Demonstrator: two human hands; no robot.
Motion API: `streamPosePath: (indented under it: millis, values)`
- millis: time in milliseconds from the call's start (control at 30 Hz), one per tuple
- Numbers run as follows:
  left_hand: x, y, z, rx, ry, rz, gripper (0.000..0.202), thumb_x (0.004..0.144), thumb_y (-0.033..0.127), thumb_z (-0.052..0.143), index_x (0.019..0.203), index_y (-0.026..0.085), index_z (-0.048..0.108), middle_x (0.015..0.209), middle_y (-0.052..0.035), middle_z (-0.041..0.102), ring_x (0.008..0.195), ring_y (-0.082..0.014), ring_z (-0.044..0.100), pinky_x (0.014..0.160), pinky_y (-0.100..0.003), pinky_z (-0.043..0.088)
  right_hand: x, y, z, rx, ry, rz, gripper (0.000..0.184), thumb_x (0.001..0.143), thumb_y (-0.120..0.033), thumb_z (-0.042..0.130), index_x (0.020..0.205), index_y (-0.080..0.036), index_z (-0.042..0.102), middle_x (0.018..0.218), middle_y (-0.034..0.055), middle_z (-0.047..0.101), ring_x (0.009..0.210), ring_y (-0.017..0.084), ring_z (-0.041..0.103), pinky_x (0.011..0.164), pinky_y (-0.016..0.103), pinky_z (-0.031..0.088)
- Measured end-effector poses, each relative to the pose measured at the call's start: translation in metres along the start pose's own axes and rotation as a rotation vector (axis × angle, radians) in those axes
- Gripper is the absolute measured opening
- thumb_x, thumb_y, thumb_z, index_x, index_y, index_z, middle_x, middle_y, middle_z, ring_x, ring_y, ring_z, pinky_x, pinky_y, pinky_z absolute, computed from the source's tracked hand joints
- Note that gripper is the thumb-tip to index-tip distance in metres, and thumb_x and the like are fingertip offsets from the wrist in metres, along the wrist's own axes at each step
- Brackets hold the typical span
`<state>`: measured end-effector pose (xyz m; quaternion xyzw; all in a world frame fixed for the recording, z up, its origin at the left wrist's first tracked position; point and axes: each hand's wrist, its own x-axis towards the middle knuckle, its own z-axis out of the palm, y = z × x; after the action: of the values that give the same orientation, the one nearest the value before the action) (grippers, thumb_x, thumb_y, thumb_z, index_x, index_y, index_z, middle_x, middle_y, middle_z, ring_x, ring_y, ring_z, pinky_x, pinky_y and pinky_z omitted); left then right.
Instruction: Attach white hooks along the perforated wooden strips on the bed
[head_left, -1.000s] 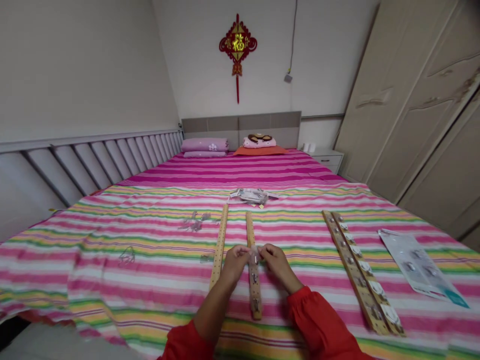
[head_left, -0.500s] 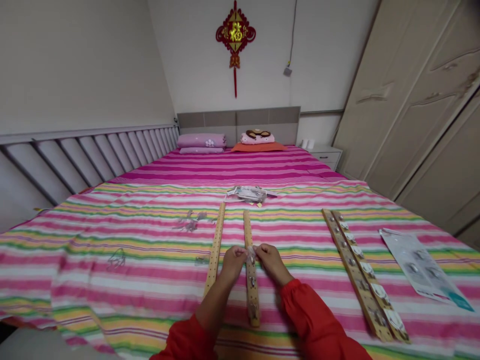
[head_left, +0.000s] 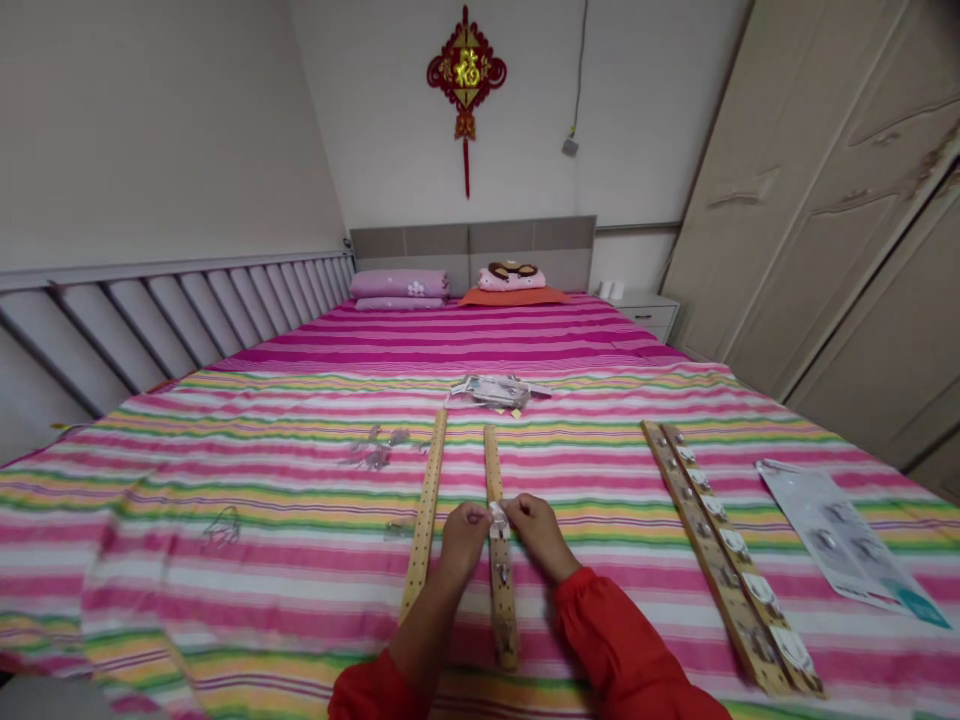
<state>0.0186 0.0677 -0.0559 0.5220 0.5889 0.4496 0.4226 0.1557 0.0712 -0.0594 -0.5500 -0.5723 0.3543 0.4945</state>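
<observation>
Hardly shifted from before, the left hand (head_left: pixel 463 532) and right hand (head_left: pixel 531 526) are kept pinched on a small clear piece (head_left: pixel 497 514), held over a perforated wooden strip (head_left: pixel 492 462).

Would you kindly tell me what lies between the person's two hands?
In the head view, a small clear packet lies between the left hand and the right hand, pinched by both, over the middle wooden strip.

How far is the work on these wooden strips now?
Done: the two wooden strips at right carry fittings throughout. In hand: left hand and right hand pinch a small clear fitting over the middle holed wooden strip. Remaining: most of it and the bare holed strip alongside.
</observation>
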Motion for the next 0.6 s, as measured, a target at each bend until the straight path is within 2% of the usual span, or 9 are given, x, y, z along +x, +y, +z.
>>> streamPosePath:
  millis: [333,467,600]
  values:
    - [-0.0026,-0.0010,0.0047,0.079,0.063,-0.003,0.007,0.067,0.020,0.059,0.061,0.019,0.056,0.060,0.0011,0.060,0.062,-0.0147,0.058,0.062,-0.025,0.044,-0.0034,-0.0026,0.0010,-0.077,0.049,0.000,0.035,0.066,-0.047,0.056,0.046,-0.023,0.040,0.046,-0.0064,0.038,0.049,0.012,0.036,0.048,0.026,0.027]
    - [-0.0038,-0.0045,0.0069,0.022,0.071,0.015,0.008,0.069,0.023,0.058,0.064,0.019,0.054,0.061,0.0011,0.059,0.062,-0.0144,0.057,0.061,-0.025,0.044,-0.0022,-0.0015,0.0027,-0.100,0.069,0.022,0.035,0.064,-0.045,0.057,0.044,-0.023,0.039,0.044,-0.0065,0.038,0.048,0.012,0.035,0.047,0.026,0.026]
    - [-0.0062,-0.0055,0.0072,0.010,0.112,0.028,0.004,0.067,0.020,0.058,0.070,0.019,0.055,0.059,0.0037,0.054,0.057,-0.0131,0.054,0.058,-0.024,0.042,0.0022,0.0034,0.0051,-0.115,0.092,0.075,0.032,0.061,-0.042,0.059,0.043,-0.024,0.040,0.042,-0.0065,0.039,0.046,0.012,0.036,0.046,0.025,0.026]
